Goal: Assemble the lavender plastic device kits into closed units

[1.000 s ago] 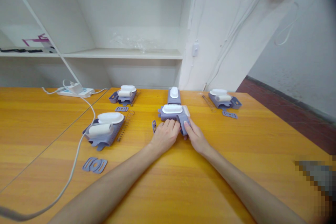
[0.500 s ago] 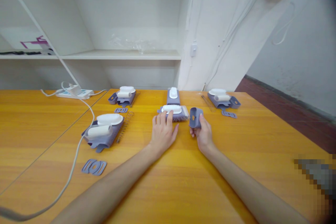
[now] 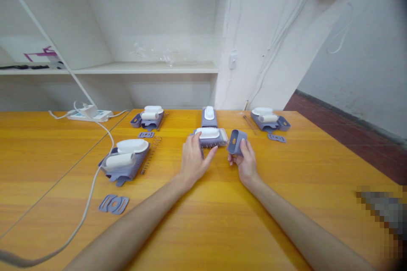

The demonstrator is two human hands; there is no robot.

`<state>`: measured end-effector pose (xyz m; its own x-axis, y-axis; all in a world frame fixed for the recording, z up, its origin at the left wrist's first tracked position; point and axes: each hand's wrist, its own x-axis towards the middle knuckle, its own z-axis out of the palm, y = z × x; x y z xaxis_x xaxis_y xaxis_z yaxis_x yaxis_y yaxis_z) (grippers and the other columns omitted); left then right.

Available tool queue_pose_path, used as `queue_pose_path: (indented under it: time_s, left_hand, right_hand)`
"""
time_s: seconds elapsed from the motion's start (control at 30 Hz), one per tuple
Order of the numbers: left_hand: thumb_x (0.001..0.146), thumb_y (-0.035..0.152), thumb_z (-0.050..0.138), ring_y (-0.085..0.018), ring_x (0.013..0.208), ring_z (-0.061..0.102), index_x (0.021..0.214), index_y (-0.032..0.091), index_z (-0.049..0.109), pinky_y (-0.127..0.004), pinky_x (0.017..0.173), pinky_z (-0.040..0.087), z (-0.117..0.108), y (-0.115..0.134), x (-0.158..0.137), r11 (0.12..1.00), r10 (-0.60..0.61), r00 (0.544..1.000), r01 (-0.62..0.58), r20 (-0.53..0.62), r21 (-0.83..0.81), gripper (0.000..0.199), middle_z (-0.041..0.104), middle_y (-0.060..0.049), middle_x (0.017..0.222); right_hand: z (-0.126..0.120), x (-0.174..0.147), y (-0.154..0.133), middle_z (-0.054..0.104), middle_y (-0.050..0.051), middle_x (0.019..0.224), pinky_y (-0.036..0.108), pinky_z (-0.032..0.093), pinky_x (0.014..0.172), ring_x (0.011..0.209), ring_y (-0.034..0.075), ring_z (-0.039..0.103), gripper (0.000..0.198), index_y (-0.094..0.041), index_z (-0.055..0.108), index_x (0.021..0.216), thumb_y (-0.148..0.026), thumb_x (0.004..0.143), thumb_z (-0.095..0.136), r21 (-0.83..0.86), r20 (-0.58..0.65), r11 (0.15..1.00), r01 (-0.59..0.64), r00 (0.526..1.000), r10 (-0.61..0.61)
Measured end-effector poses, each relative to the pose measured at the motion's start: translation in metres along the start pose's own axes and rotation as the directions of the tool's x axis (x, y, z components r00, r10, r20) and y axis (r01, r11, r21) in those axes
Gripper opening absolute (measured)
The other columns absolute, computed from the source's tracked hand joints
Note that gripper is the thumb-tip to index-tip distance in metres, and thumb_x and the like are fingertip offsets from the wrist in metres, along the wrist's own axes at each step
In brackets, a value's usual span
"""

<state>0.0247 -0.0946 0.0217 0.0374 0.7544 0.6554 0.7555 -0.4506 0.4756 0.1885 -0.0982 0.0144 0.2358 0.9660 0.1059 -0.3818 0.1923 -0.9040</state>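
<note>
In the middle, a grey-purple plastic body [image 3: 212, 141] lies with a white bristle brush [image 3: 207, 133] on top and a coil spring along its near side. My left hand [image 3: 194, 156] is at the left end of this body, fingers close together and thumb stretched away to the right. Its fingertips are by the brush's left end; whether they touch it I cannot tell. A bit of grey shows beside the fingers. My right hand [image 3: 246, 163] grips a small hollow grey-purple cap [image 3: 237, 142] with a hole in it, its opening turned left, just right of the body.
Similar part sets stand at the left [image 3: 125, 161], back left [image 3: 151, 119] and back right [image 3: 266, 120], with white rollers and springs. Flat grey plates [image 3: 113, 204] lie by them. A white cable [image 3: 92, 186] crosses the left side from a power strip [image 3: 92, 114].
My left hand has slid off the top of the white brush toward the body's left end, and its thumb has spread. The cap in my right hand has tilted slightly.
</note>
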Motion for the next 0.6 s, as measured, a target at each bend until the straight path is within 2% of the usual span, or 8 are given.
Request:
queue_pose_path:
  time_s: [0.1, 0.27, 0.37, 0.5, 0.6]
  left_hand:
    - [0.084, 0.042, 0.052, -0.024, 0.11, 0.049, 0.125, 0.015, 0.037, -0.04, 0.093, 0.04, -0.002, -0.001, 0.0, 0.998, -0.008, 1.0, 0.007, -0.017, -0.055, 0.05, 0.05, -0.014, 0.115]
    - [0.089, 0.026, 0.04, -0.023, 0.122, 0.04, 0.13, 0.016, 0.032, -0.043, 0.103, 0.032, 0.002, -0.013, 0.004, 0.989, -0.099, 0.989, 0.085, -0.108, -0.123, 0.043, 0.043, -0.014, 0.128]
    - [0.082, 0.021, 0.048, -0.026, 0.129, 0.034, 0.134, 0.016, 0.026, -0.046, 0.105, 0.028, 0.009, -0.024, 0.008, 0.982, -0.156, 0.987, 0.151, -0.032, -0.115, 0.057, 0.038, -0.016, 0.135]
    - [0.075, 0.03, 0.059, -0.028, 0.126, 0.038, 0.136, 0.018, 0.023, -0.048, 0.102, 0.03, 0.015, -0.031, 0.011, 0.978, -0.185, 0.974, 0.197, 0.133, -0.076, 0.072, 0.04, -0.015, 0.136]
    - [0.074, 0.04, 0.061, -0.03, 0.118, 0.044, 0.133, 0.023, 0.032, -0.051, 0.095, 0.033, 0.012, -0.026, 0.009, 0.976, -0.218, 0.969, 0.214, 0.12, 0.047, 0.068, 0.048, -0.013, 0.127]
  right_hand:
    - [0.001, 0.0, -0.002, 0.065, -0.001, 0.07, 0.022, 0.041, 0.036, 0.044, 0.012, 0.057, 0.034, -0.021, 0.051, 0.089, -0.052, 0.078, 0.058, 0.051, 0.038, 0.999, -0.016, 0.999, 0.014]
    - [0.0, 0.005, -0.005, 0.062, -0.002, 0.06, 0.024, 0.039, 0.035, 0.04, 0.013, 0.054, 0.038, -0.02, 0.05, 0.083, -0.056, 0.074, 0.056, 0.185, -0.092, 0.981, -0.052, 0.993, 0.07]
    - [-0.001, 0.008, -0.007, 0.06, -0.002, 0.055, 0.023, 0.036, 0.034, 0.038, 0.013, 0.052, 0.04, -0.019, 0.05, 0.08, -0.058, 0.073, 0.055, 0.218, -0.153, 0.972, -0.084, 0.981, 0.119]
    - [-0.002, 0.009, -0.007, 0.06, -0.002, 0.054, 0.023, 0.034, 0.033, 0.038, 0.013, 0.051, 0.039, -0.019, 0.051, 0.08, -0.058, 0.073, 0.053, 0.207, -0.165, 0.974, -0.088, 0.978, 0.124]
    - [-0.003, 0.01, -0.005, 0.059, -0.002, 0.055, 0.022, 0.033, 0.032, 0.038, 0.012, 0.051, 0.039, -0.019, 0.051, 0.08, -0.057, 0.074, 0.054, 0.202, -0.173, 0.976, -0.08, 0.978, 0.116]
